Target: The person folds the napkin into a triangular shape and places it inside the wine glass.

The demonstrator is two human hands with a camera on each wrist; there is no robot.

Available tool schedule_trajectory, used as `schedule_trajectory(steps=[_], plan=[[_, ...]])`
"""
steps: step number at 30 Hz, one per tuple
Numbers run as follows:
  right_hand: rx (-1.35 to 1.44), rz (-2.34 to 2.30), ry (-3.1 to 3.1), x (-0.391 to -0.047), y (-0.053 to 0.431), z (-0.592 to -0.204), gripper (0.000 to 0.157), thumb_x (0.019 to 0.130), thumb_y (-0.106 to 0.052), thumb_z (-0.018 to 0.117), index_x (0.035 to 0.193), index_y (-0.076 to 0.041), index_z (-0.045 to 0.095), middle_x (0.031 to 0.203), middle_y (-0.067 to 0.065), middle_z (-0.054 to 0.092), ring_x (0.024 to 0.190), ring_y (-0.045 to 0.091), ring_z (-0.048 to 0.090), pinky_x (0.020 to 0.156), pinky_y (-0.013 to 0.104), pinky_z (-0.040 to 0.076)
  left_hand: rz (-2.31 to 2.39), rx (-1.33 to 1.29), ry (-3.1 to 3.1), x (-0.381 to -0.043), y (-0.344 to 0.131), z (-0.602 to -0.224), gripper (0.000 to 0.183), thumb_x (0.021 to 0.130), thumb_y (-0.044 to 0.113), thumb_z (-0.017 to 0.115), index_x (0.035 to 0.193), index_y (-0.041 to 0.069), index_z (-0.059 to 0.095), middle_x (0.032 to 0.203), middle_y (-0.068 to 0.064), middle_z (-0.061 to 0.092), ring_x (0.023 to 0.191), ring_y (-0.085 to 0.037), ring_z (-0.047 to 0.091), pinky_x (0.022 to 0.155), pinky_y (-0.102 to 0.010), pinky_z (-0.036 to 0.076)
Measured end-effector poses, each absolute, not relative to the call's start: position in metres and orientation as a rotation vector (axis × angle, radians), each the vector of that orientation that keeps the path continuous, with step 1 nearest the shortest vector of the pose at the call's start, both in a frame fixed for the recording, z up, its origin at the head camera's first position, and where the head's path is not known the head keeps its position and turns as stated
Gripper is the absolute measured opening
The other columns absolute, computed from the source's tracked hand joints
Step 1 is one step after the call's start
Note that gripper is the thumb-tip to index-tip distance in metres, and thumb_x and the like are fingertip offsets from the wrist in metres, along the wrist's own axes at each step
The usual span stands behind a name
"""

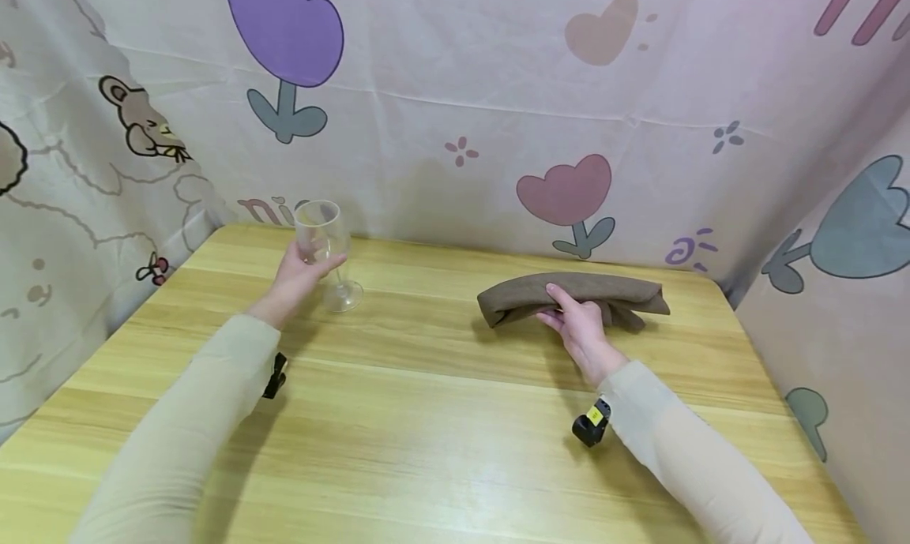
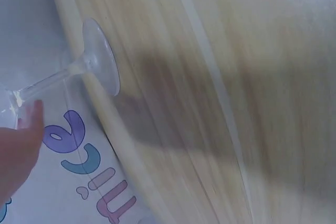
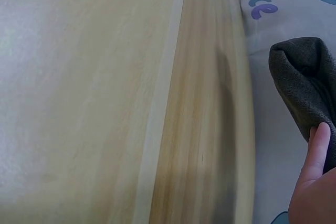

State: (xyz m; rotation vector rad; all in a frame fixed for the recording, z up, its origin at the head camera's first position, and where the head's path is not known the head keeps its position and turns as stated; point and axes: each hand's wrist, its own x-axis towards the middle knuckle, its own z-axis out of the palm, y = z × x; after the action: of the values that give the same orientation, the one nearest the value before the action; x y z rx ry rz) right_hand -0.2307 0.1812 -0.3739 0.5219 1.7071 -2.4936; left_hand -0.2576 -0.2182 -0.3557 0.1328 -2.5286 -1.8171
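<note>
At the back left of the table, my left hand [image 1: 297,279] holds a clear stemmed wine glass [image 1: 321,232] round the lower part of its bowl. Its rim points up, and the round foot [image 2: 102,59] is close over the wood in the left wrist view. My right hand [image 1: 584,335] pinches a brown folded cloth [image 1: 569,290] near its middle, thumb on top and fingers beneath. The cloth's ends droop on both sides, and a loose fold hangs behind the hand. One rolled end of the cloth [image 3: 302,72] shows in the right wrist view.
The pale wooden table [image 1: 426,449] reaches back to a printed fabric curtain [image 1: 426,78], which also hangs along the left and right sides. Small black wrist cameras [image 1: 592,424] stick out below both sleeves.
</note>
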Motion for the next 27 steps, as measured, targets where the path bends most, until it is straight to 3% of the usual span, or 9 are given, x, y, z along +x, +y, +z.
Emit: schedule_trajectory(steps=[3,8,13,18,21,27], plan=[[0.525,-2.491,1.711,-0.231,0.181,-0.374,0.026,0.091,-0.012,0.058,0.102,-0.006,0.035,0.099,0.003,0.043,0.062,0.007,0.059,0.070,0.022,0.055,-1.817,0.161,-2.510,-0.258,-0.214,-0.356,0.088,0.086,0.029,0.066,0.147,0.003,0.008,0.150,-0.018,0.025,0.134,-0.036,0.032,0.109,-0.046,0.032],[0.536,-2.477,1.707,-0.231,0.182,-0.372,0.033,0.092,-0.013,0.057,0.109,-0.006,0.029,0.106,0.005,0.039,0.063,0.007,0.058,0.071,0.021,0.055,-1.819,0.141,-2.532,-0.259,-0.199,-0.355,0.090,0.084,0.025,0.070,0.146,0.001,0.008,0.150,-0.021,0.023,0.136,-0.037,0.030,0.111,-0.047,0.030],[0.527,-2.476,1.717,-0.230,0.182,-0.370,0.033,0.091,-0.013,0.057,0.108,-0.006,0.030,0.105,0.004,0.039,0.064,0.007,0.056,0.069,0.021,0.055,-1.881,0.052,-2.498,-0.262,-0.179,-0.355,0.094,0.082,0.018,0.071,0.148,0.008,0.005,0.149,-0.021,0.023,0.135,-0.037,0.030,0.104,-0.045,0.039],[0.541,-2.520,1.702,-0.228,0.184,-0.368,0.028,0.090,-0.012,0.059,0.103,-0.008,0.035,0.097,0.002,0.048,0.063,0.008,0.058,0.065,0.022,0.055,-1.895,0.016,-2.531,-0.266,-0.158,-0.355,0.092,0.080,0.016,0.072,0.148,0.011,0.011,0.147,-0.020,0.028,0.133,-0.036,0.034,0.102,-0.044,0.041],[0.563,-2.552,1.694,-0.229,0.187,-0.367,0.024,0.089,-0.011,0.060,0.099,-0.008,0.038,0.085,0.000,0.053,0.060,0.009,0.059,0.061,0.022,0.054,-1.855,-0.005,-2.586,-0.267,-0.143,-0.356,0.088,0.079,0.018,0.074,0.146,0.009,0.018,0.145,-0.019,0.033,0.132,-0.035,0.036,0.106,-0.044,0.036],[0.591,-2.631,1.692,-0.229,0.193,-0.366,0.021,0.089,-0.010,0.059,0.096,-0.007,0.040,0.073,-0.003,0.057,0.055,0.009,0.059,0.054,0.020,0.052,-1.860,-0.126,-2.615,-0.269,-0.109,-0.357,0.096,0.077,0.024,0.077,0.148,0.010,0.014,0.147,-0.019,0.031,0.134,-0.035,0.034,0.111,-0.044,0.030]])
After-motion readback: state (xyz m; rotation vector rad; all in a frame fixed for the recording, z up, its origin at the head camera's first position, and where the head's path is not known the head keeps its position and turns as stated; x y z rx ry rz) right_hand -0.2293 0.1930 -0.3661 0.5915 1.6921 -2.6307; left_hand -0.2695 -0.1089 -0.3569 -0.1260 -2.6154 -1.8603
